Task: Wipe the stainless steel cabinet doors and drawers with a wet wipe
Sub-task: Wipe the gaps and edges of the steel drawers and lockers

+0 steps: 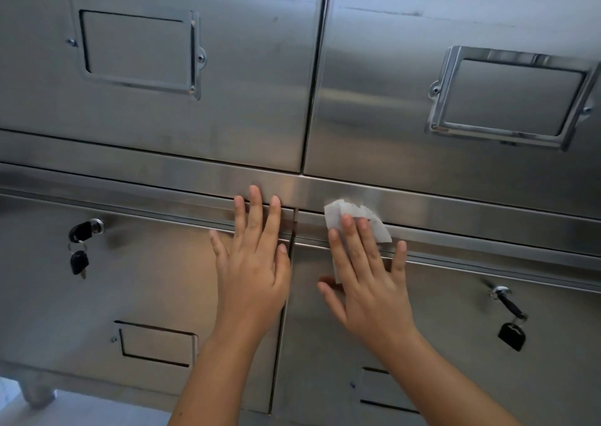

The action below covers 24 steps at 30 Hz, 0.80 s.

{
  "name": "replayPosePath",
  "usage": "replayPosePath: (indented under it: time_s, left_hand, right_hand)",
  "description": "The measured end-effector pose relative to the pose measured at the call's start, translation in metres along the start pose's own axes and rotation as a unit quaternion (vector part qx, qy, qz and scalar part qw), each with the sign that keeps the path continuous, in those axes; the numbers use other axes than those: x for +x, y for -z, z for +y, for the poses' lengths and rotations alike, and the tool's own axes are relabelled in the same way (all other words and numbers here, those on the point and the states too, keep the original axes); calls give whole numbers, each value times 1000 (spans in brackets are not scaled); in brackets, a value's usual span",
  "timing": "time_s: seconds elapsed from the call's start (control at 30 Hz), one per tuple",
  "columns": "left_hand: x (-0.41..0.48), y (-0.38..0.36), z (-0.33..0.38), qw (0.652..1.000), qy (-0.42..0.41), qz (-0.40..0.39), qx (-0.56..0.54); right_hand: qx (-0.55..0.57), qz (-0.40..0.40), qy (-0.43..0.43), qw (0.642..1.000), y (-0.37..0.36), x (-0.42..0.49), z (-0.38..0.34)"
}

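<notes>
A stainless steel cabinet fills the view, with two upper drawers [162, 126] above a horizontal rail and two lower doors [146, 279]. A white wet wipe [344, 212] lies flat against the top edge of the lower right door [471, 328]. My right hand [367, 282] presses on it with straight, spread fingers. Part of the wipe sticks out above the fingertips. My left hand [253, 263] rests flat on the top right corner of the lower left door, fingers straight, holding nothing.
Each lower door has a lock with a black key hanging from it, one on the left [83, 240] and one on the right [510, 315]. Chrome label frames [510, 97] sit on the drawers. A cabinet leg [35, 393] stands on the floor at bottom left.
</notes>
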<state>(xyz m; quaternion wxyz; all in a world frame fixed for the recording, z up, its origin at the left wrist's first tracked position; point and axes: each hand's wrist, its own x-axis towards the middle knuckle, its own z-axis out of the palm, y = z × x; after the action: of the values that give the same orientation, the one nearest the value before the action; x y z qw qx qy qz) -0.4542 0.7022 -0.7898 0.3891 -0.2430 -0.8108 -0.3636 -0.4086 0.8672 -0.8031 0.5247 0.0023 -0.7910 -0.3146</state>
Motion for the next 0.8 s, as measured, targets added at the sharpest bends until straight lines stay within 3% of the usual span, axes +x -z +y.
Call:
replayPosePath:
  time_s: [0.4,0.63,0.8]
  left_hand:
    - [-3,-15,36,998,-70,1,5]
    - [-6,-20,52,997,-82,2,1]
    - [-6,-25,66,996,-90,4,0]
  right_hand:
    - [9,20,18,1000,-2,1,13]
    - [-24,-25,-71,997,0,-46,68]
    - [-6,-45,-125,991,4,-38,47]
